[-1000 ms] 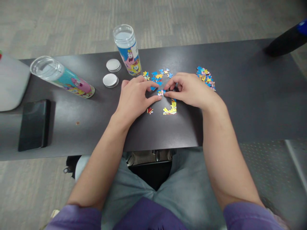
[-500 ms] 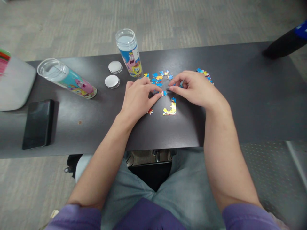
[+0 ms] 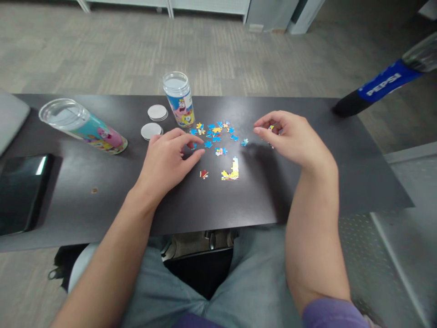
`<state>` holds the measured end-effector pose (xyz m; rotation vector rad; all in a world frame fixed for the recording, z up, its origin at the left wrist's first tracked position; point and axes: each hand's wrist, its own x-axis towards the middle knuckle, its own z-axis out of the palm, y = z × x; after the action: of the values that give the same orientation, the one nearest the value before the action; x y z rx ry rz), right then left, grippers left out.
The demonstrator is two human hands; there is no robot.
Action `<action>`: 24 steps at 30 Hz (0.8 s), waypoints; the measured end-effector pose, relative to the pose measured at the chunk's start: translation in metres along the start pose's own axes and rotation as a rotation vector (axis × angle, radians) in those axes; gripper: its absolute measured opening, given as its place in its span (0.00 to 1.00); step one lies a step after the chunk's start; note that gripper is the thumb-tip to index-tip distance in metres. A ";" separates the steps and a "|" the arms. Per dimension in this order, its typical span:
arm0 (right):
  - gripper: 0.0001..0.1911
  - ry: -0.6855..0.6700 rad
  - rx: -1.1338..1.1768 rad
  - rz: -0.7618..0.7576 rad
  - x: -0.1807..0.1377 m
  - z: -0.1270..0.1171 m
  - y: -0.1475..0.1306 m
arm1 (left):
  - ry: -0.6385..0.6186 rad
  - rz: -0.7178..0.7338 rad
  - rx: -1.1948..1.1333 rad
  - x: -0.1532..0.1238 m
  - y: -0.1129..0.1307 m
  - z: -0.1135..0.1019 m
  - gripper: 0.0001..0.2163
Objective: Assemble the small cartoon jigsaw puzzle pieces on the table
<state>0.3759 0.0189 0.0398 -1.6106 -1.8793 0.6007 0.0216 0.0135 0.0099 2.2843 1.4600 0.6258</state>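
Note:
My left hand [image 3: 174, 157] hovers at the left of the loose jigsaw pieces [image 3: 216, 130], thumb and index finger apart with nothing between them. Two joined pieces [image 3: 221, 151] with a pink and blue print lie just right of its fingertips. Nearer me are an L-shaped joined yellow section [image 3: 234, 171] and a single red piece [image 3: 204, 174]. My right hand [image 3: 290, 139] is raised over the table on the right, its thumb and index tips slightly apart and no piece visible at them. More pieces [image 3: 271, 129] show partly behind its fingers. A light-blue piece [image 3: 245, 142] lies left of it.
Two clear-topped cartoon canisters, one upright-looking [image 3: 180, 107] and one farther left [image 3: 99, 132], stand beside white discs [image 3: 152, 131]. A black case-like object [image 3: 22, 193] lies at the left, a Pepsi bottle [image 3: 380, 85] stands far right. The dark table [image 3: 218, 209] has a near edge.
My left hand has drawn back left, off the joined pink and blue pieces. My right hand has moved right, away from them. The view has tilted up and shifted.

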 end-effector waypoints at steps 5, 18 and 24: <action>0.04 -0.040 -0.056 0.004 0.008 0.002 -0.002 | 0.007 -0.048 -0.104 -0.012 -0.022 -0.019 0.15; 0.08 0.144 -0.302 -0.072 0.043 0.066 0.011 | 0.029 -0.023 -0.067 -0.018 -0.027 -0.022 0.12; 0.06 0.220 -0.273 -0.107 0.051 0.079 0.035 | 0.100 0.023 0.027 -0.030 -0.029 -0.019 0.11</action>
<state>0.3422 0.0783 -0.0342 -1.6541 -1.9278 0.1178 -0.0215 -0.0011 0.0059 2.3245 1.4976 0.7412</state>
